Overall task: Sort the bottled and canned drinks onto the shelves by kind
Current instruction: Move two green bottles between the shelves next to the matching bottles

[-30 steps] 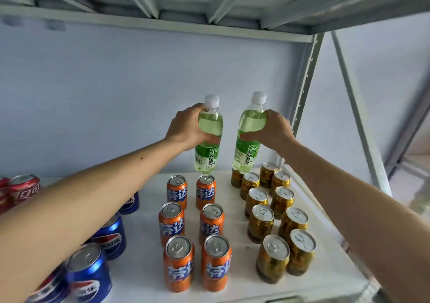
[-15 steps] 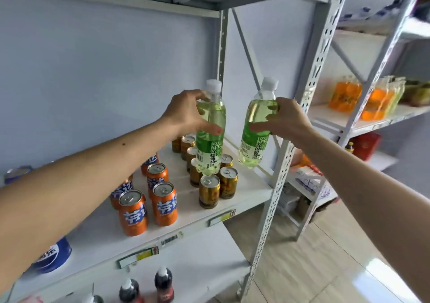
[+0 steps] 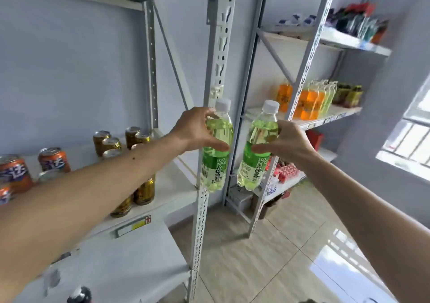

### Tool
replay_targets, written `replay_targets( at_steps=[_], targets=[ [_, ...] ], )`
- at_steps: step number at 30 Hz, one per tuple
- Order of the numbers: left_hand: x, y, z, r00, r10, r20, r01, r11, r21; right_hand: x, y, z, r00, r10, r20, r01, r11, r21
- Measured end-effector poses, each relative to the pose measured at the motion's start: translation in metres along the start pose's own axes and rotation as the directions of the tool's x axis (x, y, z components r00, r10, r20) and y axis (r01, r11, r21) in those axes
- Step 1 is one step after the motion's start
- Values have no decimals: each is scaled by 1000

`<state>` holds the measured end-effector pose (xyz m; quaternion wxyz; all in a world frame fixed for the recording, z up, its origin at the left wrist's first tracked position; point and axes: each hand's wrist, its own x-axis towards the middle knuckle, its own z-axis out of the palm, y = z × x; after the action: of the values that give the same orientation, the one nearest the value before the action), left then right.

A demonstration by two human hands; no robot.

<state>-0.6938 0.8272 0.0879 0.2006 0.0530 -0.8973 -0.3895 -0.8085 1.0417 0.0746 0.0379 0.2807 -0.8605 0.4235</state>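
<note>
Two green drink bottles with white caps hang in the air in front of the shelf post. My left hand (image 3: 197,130) is shut on the left green bottle (image 3: 216,161). My right hand (image 3: 286,142) is shut on the right green bottle (image 3: 256,163). Both bottles are upright, side by side and slightly apart. On the white shelf (image 3: 172,186) to the left stand orange cans (image 3: 53,161) and gold cans (image 3: 144,191), partly hidden by my left forearm.
A perforated white post (image 3: 209,140) stands right behind the left bottle. A second shelf unit (image 3: 325,119) at the right holds orange bottles (image 3: 307,102), pale green bottles and dark ones. Red packs lie on its lower shelf. Tiled floor lies below; a window is at the far right.
The view has swung right, away from the can shelf. Both hands have carried the green bottles off that shelf toward the right shelf unit, past the post.
</note>
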Motion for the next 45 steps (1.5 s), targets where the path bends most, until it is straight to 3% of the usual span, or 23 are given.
replay_targets(
  at_steps=[9,23,45],
  targets=[
    [80,28,96,999,20,25,-20,1000,-9,37,86,-65,998,63,-29,-65,997,-45],
    [238,49,202,987,116,110,-113,993,-34,132,196,-132,948,212,-237,-238,967,-91],
    [503,113,433,978,133,163,-122,990,-73,337,442,-289,938,241,-248,-272,957,-98]
  ],
)
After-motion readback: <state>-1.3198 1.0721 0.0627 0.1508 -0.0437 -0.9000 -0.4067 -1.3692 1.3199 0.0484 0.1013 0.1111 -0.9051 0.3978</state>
